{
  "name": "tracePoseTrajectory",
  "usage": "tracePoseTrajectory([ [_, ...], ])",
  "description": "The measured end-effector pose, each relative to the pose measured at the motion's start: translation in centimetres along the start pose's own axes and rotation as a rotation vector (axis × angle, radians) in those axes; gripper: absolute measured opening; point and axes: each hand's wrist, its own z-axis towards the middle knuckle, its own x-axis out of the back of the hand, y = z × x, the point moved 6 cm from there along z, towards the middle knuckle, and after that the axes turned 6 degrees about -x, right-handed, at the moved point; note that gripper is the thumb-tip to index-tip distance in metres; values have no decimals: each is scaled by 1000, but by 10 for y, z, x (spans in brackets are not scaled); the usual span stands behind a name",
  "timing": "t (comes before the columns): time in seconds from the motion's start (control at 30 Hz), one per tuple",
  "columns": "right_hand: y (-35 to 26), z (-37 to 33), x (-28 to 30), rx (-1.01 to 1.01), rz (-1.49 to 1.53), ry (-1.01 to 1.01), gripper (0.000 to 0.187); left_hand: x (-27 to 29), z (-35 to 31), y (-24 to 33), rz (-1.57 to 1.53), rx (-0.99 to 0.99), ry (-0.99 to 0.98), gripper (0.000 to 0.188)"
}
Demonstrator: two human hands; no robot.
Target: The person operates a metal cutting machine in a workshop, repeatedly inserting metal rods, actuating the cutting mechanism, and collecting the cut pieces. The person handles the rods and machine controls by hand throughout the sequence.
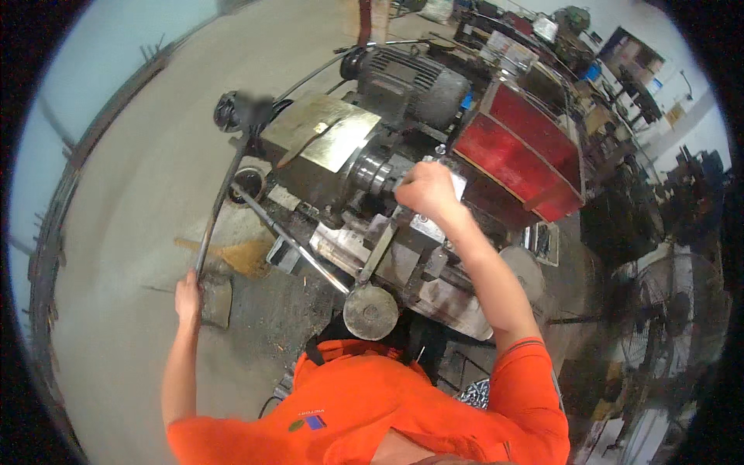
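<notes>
My left hand (187, 297), stretched out to the left, is closed round the lower end of a long metal lever (218, 203). The lever slopes up to a dark fitting beside the machine. My right hand (428, 188) is closed in a fist just right of the shiny round spindle collar (370, 172). What its fingers grip, if anything, is hidden below the hand. A pale metal block (426, 228) shows under my right wrist. Near my body, a round metal disc (370, 312) sits at the end of a flat bar.
A brass-coloured plate (322, 130) covers the machine's housing, with a dark strip lying on it. Behind stands a finned motor (415, 81). A red metal guard (523, 147) rises at right. A steel rod (291, 240) slants across the front left; a broom head (244, 258) lies on the floor.
</notes>
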Motion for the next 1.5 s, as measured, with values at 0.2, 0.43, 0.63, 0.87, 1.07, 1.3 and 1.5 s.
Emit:
tracePoseTrajectory([
  [0.2, 102, -20, 140, -90, -119, 387, 29, 5, 37, 43, -183, -182, -47, 40],
  [0.43, 28, -11, 79, 215, 296, 409, 47, -17, 198, 126, -283, -470, 23, 39],
  [0.63, -3, 26, -60, -259, 1269, 330, 44, -47, 290, 185, -544, -321, -79, 56],
  [0.87, 6, 43, -102, -565, 1525, 503, 35, -95, 366, 212, -831, -208, -324, 77],
  [1.07, 7, 41, -98, -461, 1196, 645, 37, -131, 380, 248, -1067, -197, -495, 47],
  [1.3, 1, 41, -99, -436, 1130, 617, 35, -125, 362, 263, -1115, -203, -638, 23],
  [1.5, 5, 41, -101, -424, 1048, 656, 34, -124, 375, 267, -941, -230, -679, 19],
])
